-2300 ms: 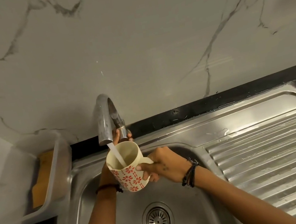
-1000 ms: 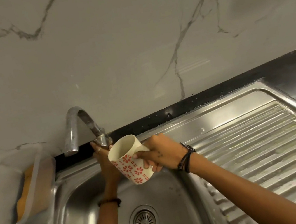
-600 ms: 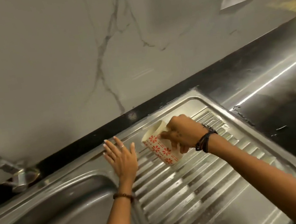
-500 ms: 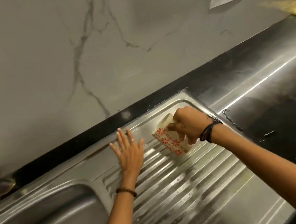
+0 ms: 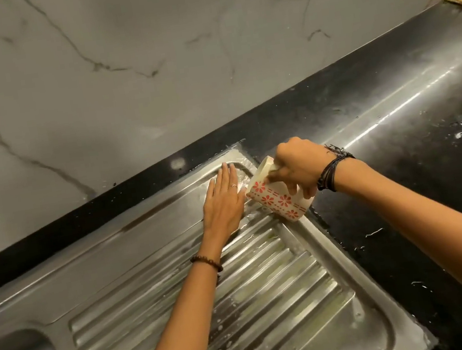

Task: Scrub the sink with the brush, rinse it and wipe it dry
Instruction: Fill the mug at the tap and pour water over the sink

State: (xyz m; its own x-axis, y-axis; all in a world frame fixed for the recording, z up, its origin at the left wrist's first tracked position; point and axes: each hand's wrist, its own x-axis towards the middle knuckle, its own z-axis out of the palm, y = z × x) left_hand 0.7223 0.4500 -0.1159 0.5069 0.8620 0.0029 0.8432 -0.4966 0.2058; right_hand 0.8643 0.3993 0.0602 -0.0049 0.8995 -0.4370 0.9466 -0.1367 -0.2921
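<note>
The rinsing step is judged in hand: a flowered mug (image 5: 278,197), gripped by the right hand (image 5: 298,170), is tipped over the sink's ribbed drainboard (image 5: 274,304) at frame centre beside the flat, open left hand (image 5: 223,203); sweeping water basinward seems next.

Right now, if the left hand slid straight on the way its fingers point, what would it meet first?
The left hand lies flat on the drainboard, so probably the raised back rim, then the black countertop strip and the marble wall.
</note>
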